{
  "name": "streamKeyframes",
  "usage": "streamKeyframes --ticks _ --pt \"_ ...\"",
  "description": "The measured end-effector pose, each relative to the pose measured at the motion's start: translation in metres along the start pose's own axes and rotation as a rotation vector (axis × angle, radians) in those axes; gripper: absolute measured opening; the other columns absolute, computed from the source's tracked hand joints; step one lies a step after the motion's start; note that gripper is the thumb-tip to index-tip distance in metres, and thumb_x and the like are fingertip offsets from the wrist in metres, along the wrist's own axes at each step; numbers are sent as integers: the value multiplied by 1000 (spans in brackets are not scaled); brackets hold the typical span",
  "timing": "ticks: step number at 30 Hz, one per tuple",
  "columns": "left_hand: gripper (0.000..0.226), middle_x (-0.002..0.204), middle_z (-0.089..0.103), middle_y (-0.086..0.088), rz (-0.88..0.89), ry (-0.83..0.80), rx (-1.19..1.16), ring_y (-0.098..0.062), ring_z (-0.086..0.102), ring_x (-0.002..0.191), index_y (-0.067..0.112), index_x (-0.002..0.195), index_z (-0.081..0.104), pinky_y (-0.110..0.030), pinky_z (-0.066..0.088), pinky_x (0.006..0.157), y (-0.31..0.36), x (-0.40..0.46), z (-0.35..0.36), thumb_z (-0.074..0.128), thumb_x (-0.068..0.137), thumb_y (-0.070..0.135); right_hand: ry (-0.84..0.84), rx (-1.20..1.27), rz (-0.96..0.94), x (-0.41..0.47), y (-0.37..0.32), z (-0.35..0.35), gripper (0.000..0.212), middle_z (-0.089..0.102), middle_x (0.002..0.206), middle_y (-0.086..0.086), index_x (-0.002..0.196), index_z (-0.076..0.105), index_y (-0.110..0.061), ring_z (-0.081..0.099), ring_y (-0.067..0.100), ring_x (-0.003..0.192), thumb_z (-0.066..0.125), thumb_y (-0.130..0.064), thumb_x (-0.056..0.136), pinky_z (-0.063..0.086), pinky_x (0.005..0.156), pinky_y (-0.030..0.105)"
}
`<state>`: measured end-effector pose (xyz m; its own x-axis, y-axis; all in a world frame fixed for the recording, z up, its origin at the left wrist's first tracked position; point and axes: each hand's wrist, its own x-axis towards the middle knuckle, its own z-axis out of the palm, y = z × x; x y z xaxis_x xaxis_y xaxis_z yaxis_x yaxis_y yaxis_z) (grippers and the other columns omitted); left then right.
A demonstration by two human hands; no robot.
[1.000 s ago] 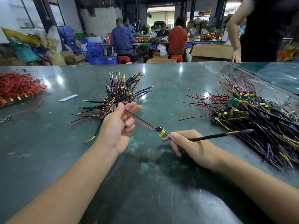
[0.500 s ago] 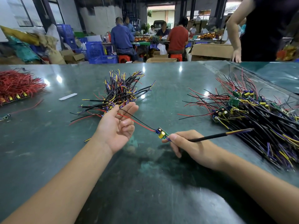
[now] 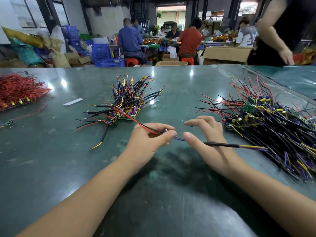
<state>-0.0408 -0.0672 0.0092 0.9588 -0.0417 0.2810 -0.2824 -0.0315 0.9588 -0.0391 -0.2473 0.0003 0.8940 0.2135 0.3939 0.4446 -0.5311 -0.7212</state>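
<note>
The green worktable sat in a busy workshop, with seated workers at 12 o'clock. Near the table's middle, the left hand pinched a small wired board between thumb and curled fingers. The board's red wire trailed toward 10 o'clock. The right hand was loose, its fingers spread and gripping nothing. The board's black sleeved cable ran across that hand toward 3 o'clock. Piles of wired boards lay at 12 o'clock and 2 o'clock.
</note>
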Motion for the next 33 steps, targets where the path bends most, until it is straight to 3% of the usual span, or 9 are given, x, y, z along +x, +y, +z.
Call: streamKeyframes --ticks 3,5,8,11,15,19,27,33 --pt "14 63 64 -3 11 14 -22 -9 58 60 14 72 74 -19 53 62 1 0 2 70 80 3 47 99 -22 3 0 -1 11 56 89 -14 81 66 -32 52 3 86 70 -43 80 37 74 12" --pt "16 63 64 -2 1 20 -64 -8 59 62 15 70 75 -18 54 63 2 -1 2 69 82 6 34 207 9 3 1 -2 20 63 76 -10 74 70 -27 56 3 71 69 -47 75 40 66 15" --pt "15 64 66 0 -17 38 -152 -8 61 62 17 70 75 -18 54 63 3 -1 1 69 82 10 -107 434 132 3 -2 -1 28 72 78 -1 80 73 -22 66 9 77 70 -48 70 51 73 20" --pt "13 65 66 0 39 37 -95 -8 58 62 16 74 73 -17 51 61 4 -1 4 68 82 8 -188 842 275 2 -4 -3 16 72 79 15 79 72 -12 72 23 79 71 -25 71 55 71 20" --pt "9 70 67 -3 -9 -33 -16 -12 60 63 15 80 70 -20 47 56 2 -3 7 64 87 13 -204 1068 381 1 -7 -10 14 70 75 16 84 60 -3 72 24 72 65 -6 71 56 64 19" --pt "9 74 72 -4 -193 -120 -200 -12 68 63 10 89 63 -16 52 54 2 -3 8 57 90 17 -122 1046 353 3 -10 -10 15 69 73 16 82 58 -1 71 22 67 65 -2 69 57 65 20" --pt "8 70 69 -8 -282 -123 -325 -11 67 61 6 90 67 -16 53 58 1 -4 10 62 86 3 80 755 245 5 -13 -3 17 69 63 11 77 54 -2 68 16 56 63 12 81 52 55 17" --pt "11 61 66 -8 -241 -22 -329 -11 63 53 3 80 67 -16 51 54 1 -2 9 65 79 -8 37 730 257 6 -14 -11 13 67 64 9 72 59 -7 65 14 58 71 -6 74 51 58 18"
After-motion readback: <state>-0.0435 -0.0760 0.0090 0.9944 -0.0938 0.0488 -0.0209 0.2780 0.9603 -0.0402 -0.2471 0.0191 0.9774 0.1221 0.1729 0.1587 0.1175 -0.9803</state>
